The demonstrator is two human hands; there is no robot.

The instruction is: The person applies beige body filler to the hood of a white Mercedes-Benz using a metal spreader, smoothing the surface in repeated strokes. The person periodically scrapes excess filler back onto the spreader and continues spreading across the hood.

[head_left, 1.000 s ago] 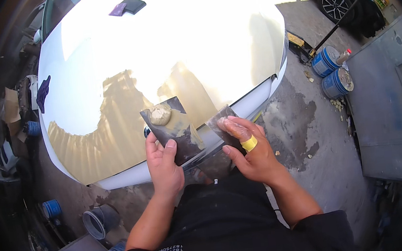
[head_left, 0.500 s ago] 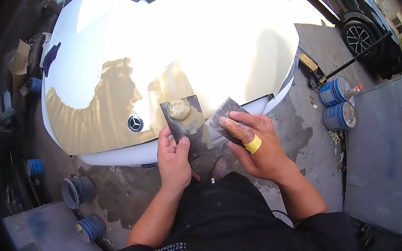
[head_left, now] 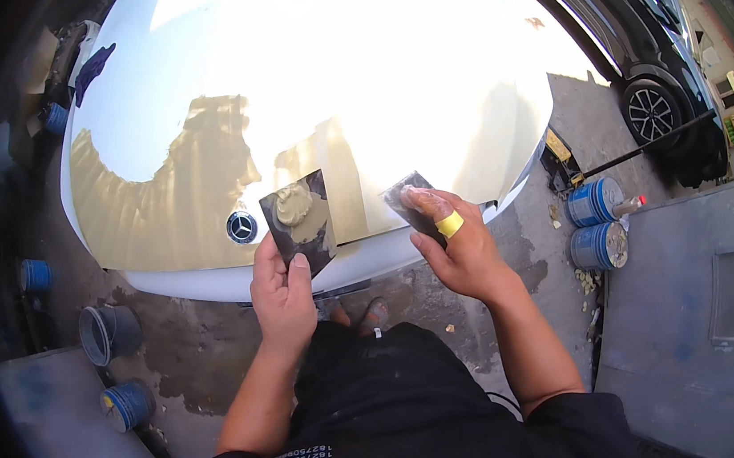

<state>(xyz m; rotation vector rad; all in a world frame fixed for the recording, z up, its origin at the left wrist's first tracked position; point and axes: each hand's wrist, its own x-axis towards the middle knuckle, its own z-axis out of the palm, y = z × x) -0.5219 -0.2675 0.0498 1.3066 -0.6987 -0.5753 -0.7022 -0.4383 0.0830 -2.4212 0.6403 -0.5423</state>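
My left hand (head_left: pixel 281 292) grips a dark flat putty board (head_left: pixel 315 245) by its lower end; a lump of beige putty (head_left: pixel 295 203) sits on it, with smeared paste beside it. To its right, my right hand (head_left: pixel 462 250) is closed on a thin metal spreader (head_left: pixel 408 207), index finger along its top face; that finger is smudged pale and wrapped with yellow tape. Both hands are in front of a car's white hood (head_left: pixel 403 64), which has beige patches over its front part and a round emblem (head_left: pixel 242 227) near the front edge.
Dark purple cloths (head_left: pixel 91 75) lie on the hood. Blue buckets (head_left: pixel 592 203) stand right and left, with a grey pail (head_left: pixel 111 334) at left. Grey panels (head_left: pixel 669 296) stand on either side. A dark vehicle (head_left: pixel 663 113) is at upper right, with a long jack handle (head_left: pixel 645 146) beside it.
The view has shifted, showing the emblem that was hidden a second ago. My hands, still holding the board and spreader, have drawn apart, the left one moving leftward during the last half second.
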